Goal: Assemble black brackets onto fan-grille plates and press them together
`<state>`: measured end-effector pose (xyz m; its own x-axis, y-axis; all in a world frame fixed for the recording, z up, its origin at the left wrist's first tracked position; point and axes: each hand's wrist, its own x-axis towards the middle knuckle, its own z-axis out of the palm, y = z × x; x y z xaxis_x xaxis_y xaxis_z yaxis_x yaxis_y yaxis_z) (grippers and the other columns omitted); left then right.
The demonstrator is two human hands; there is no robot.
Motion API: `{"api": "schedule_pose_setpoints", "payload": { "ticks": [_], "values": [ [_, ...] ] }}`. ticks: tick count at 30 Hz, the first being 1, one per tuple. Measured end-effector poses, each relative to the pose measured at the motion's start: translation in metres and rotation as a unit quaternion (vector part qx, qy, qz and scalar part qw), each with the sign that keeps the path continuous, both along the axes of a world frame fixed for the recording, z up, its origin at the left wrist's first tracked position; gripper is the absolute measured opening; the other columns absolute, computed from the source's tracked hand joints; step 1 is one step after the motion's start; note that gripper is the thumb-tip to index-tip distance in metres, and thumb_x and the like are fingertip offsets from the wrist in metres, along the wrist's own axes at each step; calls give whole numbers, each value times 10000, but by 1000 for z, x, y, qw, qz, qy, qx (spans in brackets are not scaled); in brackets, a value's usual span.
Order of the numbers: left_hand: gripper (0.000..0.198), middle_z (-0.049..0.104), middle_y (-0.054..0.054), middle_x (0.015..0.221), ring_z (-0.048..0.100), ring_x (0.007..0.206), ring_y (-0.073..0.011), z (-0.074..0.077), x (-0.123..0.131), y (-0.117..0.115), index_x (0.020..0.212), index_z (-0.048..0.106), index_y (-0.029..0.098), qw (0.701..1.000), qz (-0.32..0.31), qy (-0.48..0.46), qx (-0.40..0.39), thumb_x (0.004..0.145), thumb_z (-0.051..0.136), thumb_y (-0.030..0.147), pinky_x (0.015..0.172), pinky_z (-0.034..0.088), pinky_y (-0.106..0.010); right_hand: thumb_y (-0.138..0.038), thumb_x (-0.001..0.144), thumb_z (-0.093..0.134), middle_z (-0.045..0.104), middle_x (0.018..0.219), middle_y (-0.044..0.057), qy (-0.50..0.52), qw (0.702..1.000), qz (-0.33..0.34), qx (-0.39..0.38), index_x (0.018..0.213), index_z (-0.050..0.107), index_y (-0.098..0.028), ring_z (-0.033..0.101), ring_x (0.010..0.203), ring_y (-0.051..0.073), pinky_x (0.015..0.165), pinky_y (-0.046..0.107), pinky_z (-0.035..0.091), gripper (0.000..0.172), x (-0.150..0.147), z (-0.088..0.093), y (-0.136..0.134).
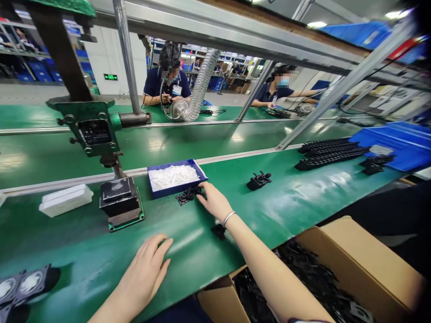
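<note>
My right hand (215,202) reaches forward with thumb and fingers closed around the right end of a black plastic part (189,194). That part lies against the front of a blue tray (161,194) filled with small white pieces (173,176). Beneath my right wrist, another black part (218,231) rests on the green work surface (188,255), partly covered by the arm. My left hand (144,269) hovers over or rests on the green surface, fingers apart and slightly bent, holding nothing. Farther right stands a single black part (259,180) with prongs on top.
A hand press (121,197) stands left of the tray, beside a white block (66,200). Black square parts (35,282) lie at lower left. Rows of black parts (332,152) and a blue bin (397,141) are at right. A cardboard box (367,260) sits below. Two co-workers sit opposite.
</note>
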<state>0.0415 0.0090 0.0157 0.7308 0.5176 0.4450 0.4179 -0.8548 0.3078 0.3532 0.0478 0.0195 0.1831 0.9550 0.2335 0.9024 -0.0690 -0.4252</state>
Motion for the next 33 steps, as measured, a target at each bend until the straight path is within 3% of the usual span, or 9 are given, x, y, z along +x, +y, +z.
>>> {"api": "schedule_pose_setpoints", "payload": {
  "ticks": [5, 9, 14, 17, 20, 22, 25, 28, 33],
  "values": [
    [529, 605, -195, 1256, 595, 1186, -370, 33, -89, 19, 1420, 404, 181, 983, 140, 74, 93, 934, 502, 366, 1048, 411, -643, -92, 767, 571, 668, 949, 46, 26, 999, -11, -25, 976, 554, -205, 628, 700, 158, 724, 301, 508, 238, 11, 0, 11],
    [512, 671, -228, 1158, 610, 1121, -477, 37, -177, 38, 1352, 475, 148, 948, 210, 194, 138, 936, 437, 445, 929, 358, -786, -139, 769, 549, 682, 876, 38, 70, 997, -28, -16, 931, 540, -210, 650, 682, 168, 706, 313, 521, 177, 20, -3, 7],
    [379, 756, -138, 982, 725, 899, -360, 24, -226, 49, 1122, 617, 202, 958, 179, 209, 75, 985, 332, 410, 967, 402, -716, -241, 811, 523, 679, 884, 94, 119, 990, -72, 32, 961, 529, -198, 675, 758, 211, 764, 388, 549, 155, 17, 9, -13],
    [410, 759, -90, 984, 737, 834, -302, 25, -220, 50, 1111, 642, 229, 968, 166, 190, 15, 977, 362, 497, 1016, 431, -629, -351, 869, 538, 664, 868, 67, 250, 968, -1, 20, 1086, 489, -206, 679, 745, 188, 745, 361, 569, 266, -15, 22, -35],
    [481, 738, -100, 1082, 719, 946, -292, 29, -193, 42, 1200, 618, 217, 973, 152, 168, -39, 941, 429, 575, 957, 530, -488, -367, 874, 571, 631, 827, 14, 416, 896, 130, -90, 1149, 445, -214, 667, 701, 160, 686, 322, 566, 338, -66, 19, -50],
    [506, 709, -108, 1161, 688, 1040, -285, 31, -166, 33, 1258, 579, 209, 976, 140, 145, -79, 925, 476, 576, 917, 561, -427, -329, 884, 547, 606, 802, -8, 433, 867, 185, -160, 1144, 452, -208, 644, 660, 138, 654, 297, 549, 301, -96, 8, -53],
    [431, 667, -96, 1233, 639, 1137, -265, 28, -125, 20, 1277, 551, 232, 977, 118, 95, -149, 930, 539, 487, 971, 538, -414, -261, 911, 483, 602, 800, -2, 342, 899, 215, -172, 1145, 492, -197, 603, 652, 131, 647, 285, 526, 243, -120, -8, -52],
    [385, 644, -83, 1252, 619, 1158, -244, 20, -94, 11, 1281, 533, 260, 969, 103, 26, -224, 923, 592, 388, 985, 532, -398, -189, 913, 461, 620, 888, 40, 219, 945, 213, -118, 1149, 529, -197, 601, 729, 163, 716, 326, 534, 246, -123, -9, -52],
    [524, 642, -35, 1236, 621, 1147, -214, 2, -73, -5, 1337, 443, 328, 921, 117, -99, -359, 870, 679, 319, 994, 535, -392, -140, 841, 588, 545, 1208, 118, 172, 947, 264, -57, 1213, 544, -215, 565, 1116, 244, 936, 412, 511, 382, -124, -2, -59]
  ]
}}
